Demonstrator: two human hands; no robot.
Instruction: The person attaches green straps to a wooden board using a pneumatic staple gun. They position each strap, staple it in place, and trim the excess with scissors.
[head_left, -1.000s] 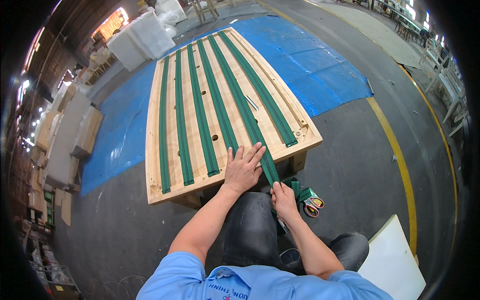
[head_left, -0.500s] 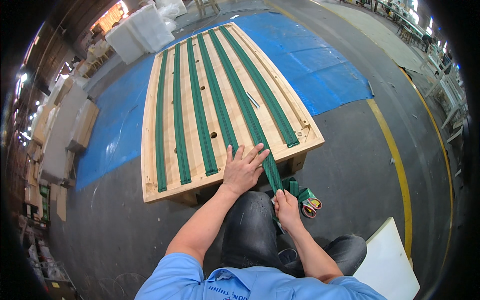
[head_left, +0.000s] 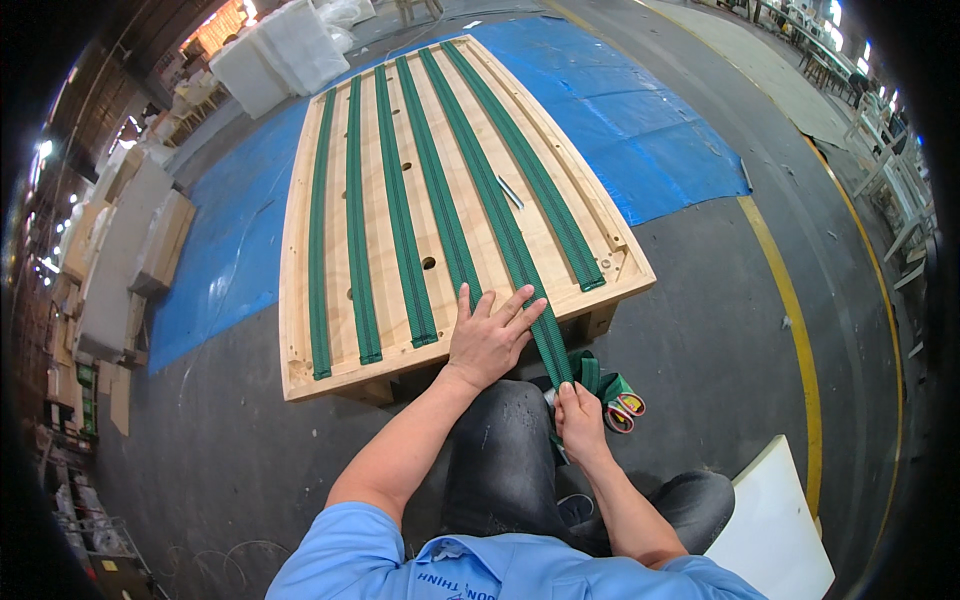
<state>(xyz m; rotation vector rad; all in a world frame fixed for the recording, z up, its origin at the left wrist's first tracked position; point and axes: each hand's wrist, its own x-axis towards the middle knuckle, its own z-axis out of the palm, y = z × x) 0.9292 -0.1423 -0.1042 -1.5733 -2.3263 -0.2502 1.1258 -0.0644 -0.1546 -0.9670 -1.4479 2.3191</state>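
A wooden frame (head_left: 292, 340) with several green webbing straps lying lengthwise along it stands in front of me. My left hand (head_left: 488, 340) presses flat at its near edge, fingers spread, the fingertips reaching onto one green webbing strap (head_left: 552, 345). That strap runs on past the edge toward me, and its lower length is gripped in my closed right hand (head_left: 580, 420). Beside the right hand are scissors (head_left: 624, 410) with red-rimmed handles, next to a bundle of loose green webbing (head_left: 590, 372). Two thin metallic strips (head_left: 510, 192) lie on the frame between straps.
Blue sheeting (head_left: 650, 150) covers the floor under and around the frame. A white slab (head_left: 775, 520) lies at my lower right. Boxes and panels (head_left: 140, 260) are stacked at the left, white wrapped blocks (head_left: 280, 60) at the back. Yellow lines (head_left: 785, 290) mark the floor.
The whole view has shifted slightly. My left hand still presses at the frame's edge, and my right hand keeps its grip on the taut webbing strap.
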